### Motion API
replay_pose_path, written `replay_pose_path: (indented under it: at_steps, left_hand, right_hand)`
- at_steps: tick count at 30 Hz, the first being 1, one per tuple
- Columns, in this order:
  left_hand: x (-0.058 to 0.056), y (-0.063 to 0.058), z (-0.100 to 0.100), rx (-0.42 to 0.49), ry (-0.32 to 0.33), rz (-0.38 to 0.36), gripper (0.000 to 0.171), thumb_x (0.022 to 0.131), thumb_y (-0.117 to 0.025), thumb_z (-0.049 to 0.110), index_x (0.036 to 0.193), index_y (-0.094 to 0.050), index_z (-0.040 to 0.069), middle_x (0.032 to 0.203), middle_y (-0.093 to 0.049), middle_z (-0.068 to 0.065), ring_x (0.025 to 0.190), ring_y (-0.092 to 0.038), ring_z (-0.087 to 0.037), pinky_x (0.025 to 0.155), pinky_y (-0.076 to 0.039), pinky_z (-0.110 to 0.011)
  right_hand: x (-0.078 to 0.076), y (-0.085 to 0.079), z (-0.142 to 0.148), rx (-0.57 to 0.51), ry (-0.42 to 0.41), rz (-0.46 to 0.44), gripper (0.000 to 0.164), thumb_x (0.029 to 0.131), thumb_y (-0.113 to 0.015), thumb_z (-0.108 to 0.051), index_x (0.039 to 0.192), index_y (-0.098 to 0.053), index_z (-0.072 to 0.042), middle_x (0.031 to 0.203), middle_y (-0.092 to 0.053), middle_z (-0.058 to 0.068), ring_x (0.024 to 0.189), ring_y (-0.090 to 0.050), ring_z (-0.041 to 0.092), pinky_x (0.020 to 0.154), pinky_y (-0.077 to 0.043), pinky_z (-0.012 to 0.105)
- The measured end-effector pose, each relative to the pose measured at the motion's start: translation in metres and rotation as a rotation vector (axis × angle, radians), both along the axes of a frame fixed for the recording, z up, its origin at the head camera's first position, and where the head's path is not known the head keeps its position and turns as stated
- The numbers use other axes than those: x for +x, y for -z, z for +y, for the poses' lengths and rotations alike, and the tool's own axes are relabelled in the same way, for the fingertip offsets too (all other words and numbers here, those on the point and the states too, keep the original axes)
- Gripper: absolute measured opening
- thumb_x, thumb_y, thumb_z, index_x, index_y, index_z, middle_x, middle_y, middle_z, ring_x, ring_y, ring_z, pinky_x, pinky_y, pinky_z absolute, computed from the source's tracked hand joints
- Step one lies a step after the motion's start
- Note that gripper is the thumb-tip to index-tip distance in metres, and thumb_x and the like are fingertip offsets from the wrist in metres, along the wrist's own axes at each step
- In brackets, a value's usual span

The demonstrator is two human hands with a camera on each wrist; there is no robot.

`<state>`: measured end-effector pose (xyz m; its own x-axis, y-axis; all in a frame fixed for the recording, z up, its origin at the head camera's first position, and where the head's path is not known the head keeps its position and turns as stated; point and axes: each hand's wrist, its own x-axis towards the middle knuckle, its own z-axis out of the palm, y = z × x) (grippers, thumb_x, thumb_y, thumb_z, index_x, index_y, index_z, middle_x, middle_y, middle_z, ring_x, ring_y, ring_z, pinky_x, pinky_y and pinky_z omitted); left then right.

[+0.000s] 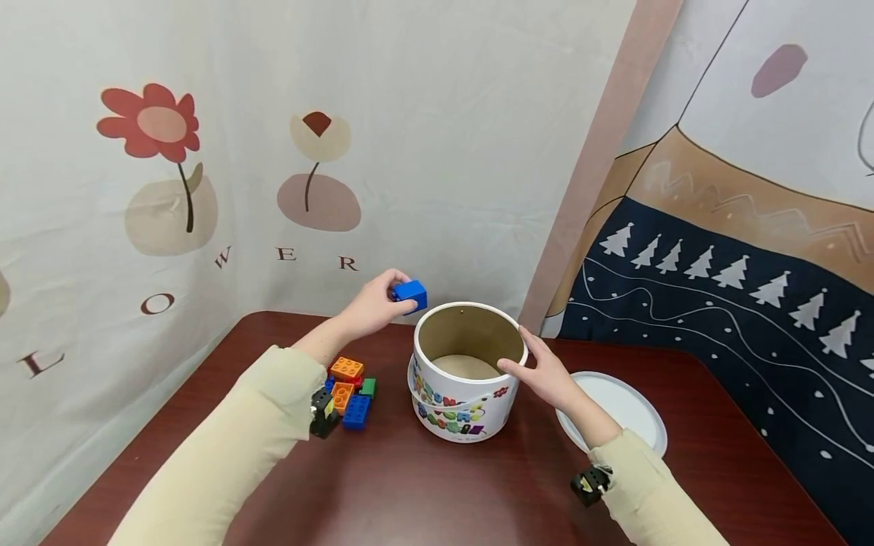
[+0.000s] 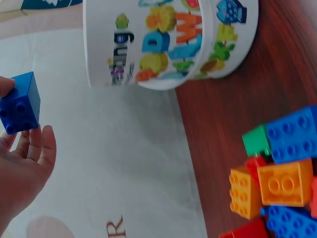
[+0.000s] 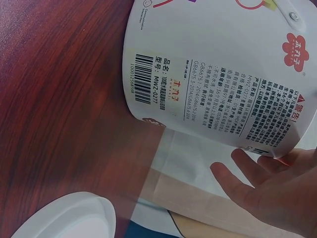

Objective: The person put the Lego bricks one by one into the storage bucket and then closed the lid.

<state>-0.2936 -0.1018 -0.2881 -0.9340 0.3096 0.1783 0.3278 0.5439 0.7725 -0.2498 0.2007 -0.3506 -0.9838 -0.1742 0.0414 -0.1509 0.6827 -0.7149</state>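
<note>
My left hand (image 1: 374, 305) pinches a blue building block (image 1: 411, 294) between thumb and fingers, raised beside the left rim of a white printed bucket (image 1: 460, 413). In the left wrist view the block (image 2: 21, 104) has its studs facing the camera. The bucket stands upright without its lid, and its visible floor is bare. My right hand (image 1: 546, 371) rests at the bucket's right rim, thumb over the near edge and fingers along the outside. In the right wrist view the fingers of this hand (image 3: 272, 186) lie extended against the bucket's wall (image 3: 213, 59).
Left of the bucket lies a pile of blocks, with orange (image 1: 347, 368), green (image 1: 368, 387) and blue (image 1: 356, 412) ones. A round white lid (image 1: 624, 402) lies on the dark red table (image 1: 410, 500) at the right, partly under my right forearm. A printed curtain (image 1: 437, 152) hangs behind.
</note>
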Motion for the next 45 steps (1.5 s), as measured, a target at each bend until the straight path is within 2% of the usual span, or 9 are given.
replay_pose_path:
  at_steps: [4,10,15,20,27,32,38,45]
  left_hand:
    - [0.0,0.001,0.016,0.001,0.026,-0.005,0.038,0.09,-0.059,0.021,0.122,-0.044,0.005,0.121,-0.054,-0.019,0.102,-0.054,-0.03,0.086,-0.049,-0.039]
    - [0.001,0.002,0.037,0.015,0.065,-0.006,0.037,0.089,-0.058,0.018,0.121,-0.045,0.004,0.123,-0.054,-0.019,0.106,-0.054,-0.03,0.092,-0.048,-0.043]
    - [0.002,0.008,0.049,0.005,0.1,-0.011,0.036,0.089,-0.058,0.018,0.119,-0.046,0.004,0.124,-0.054,-0.019,0.106,-0.055,-0.03,0.091,-0.049,-0.043]
    - [0.004,0.013,0.058,-0.02,0.127,-0.016,0.038,0.088,-0.06,0.018,0.121,-0.046,0.004,0.124,-0.055,-0.019,0.108,-0.055,-0.03,0.094,-0.048,-0.043]
    - [0.006,0.016,0.059,-0.027,0.177,0.039,0.044,0.087,-0.063,0.025,0.122,-0.049,0.003,0.118,-0.055,-0.018,0.109,-0.054,-0.028,0.095,-0.046,-0.04]
    - [0.002,0.01,0.048,0.008,0.131,0.02,0.047,0.087,-0.063,0.024,0.126,-0.047,0.003,0.126,-0.053,-0.02,0.119,-0.05,-0.032,0.101,-0.04,-0.045]
    - [-0.005,0.007,0.013,0.014,0.016,0.043,0.048,0.088,-0.063,0.026,0.128,-0.047,0.004,0.127,-0.053,-0.019,0.12,-0.05,-0.033,0.101,-0.04,-0.046]
    - [-0.012,0.02,-0.042,0.019,-0.092,0.028,0.048,0.092,-0.059,0.029,0.13,-0.044,0.003,0.129,-0.049,-0.022,0.119,-0.047,-0.035,0.102,-0.039,-0.049]
  right_hand:
    - [0.001,0.0,-0.001,-0.01,0.003,-0.006,0.086,0.085,-0.063,-0.045,0.15,-0.019,-0.009,0.153,-0.021,0.021,0.137,-0.027,0.041,0.106,-0.029,0.06]
    - [0.002,0.0,-0.003,-0.011,0.003,-0.011,0.087,0.084,-0.062,-0.047,0.15,-0.019,-0.009,0.153,-0.022,0.021,0.137,-0.027,0.042,0.105,-0.03,0.061]
    - [0.002,0.001,-0.004,-0.011,0.001,-0.016,0.087,0.084,-0.062,-0.048,0.15,-0.019,-0.009,0.153,-0.022,0.02,0.137,-0.028,0.041,0.105,-0.031,0.061]
    - [0.002,0.002,-0.005,-0.012,0.005,-0.026,0.087,0.085,-0.061,-0.049,0.15,-0.018,-0.011,0.153,-0.021,0.02,0.137,-0.028,0.042,0.104,-0.031,0.061]
    - [0.001,0.002,-0.006,-0.013,0.001,-0.018,0.087,0.085,-0.061,-0.049,0.15,-0.018,-0.01,0.153,-0.021,0.021,0.137,-0.028,0.042,0.104,-0.03,0.062]
    - [0.0,0.002,-0.005,-0.017,0.0,-0.01,0.086,0.085,-0.062,-0.046,0.15,-0.019,-0.01,0.153,-0.022,0.02,0.137,-0.027,0.041,0.105,-0.029,0.061]
    - [-0.001,0.001,-0.005,-0.025,0.009,0.001,0.086,0.085,-0.063,-0.044,0.15,-0.019,-0.01,0.153,-0.023,0.02,0.137,-0.028,0.04,0.106,-0.03,0.059]
    - [0.0,0.001,-0.001,-0.008,0.012,0.003,0.085,0.085,-0.062,-0.045,0.15,-0.019,-0.01,0.153,-0.022,0.02,0.137,-0.027,0.041,0.106,-0.029,0.059]
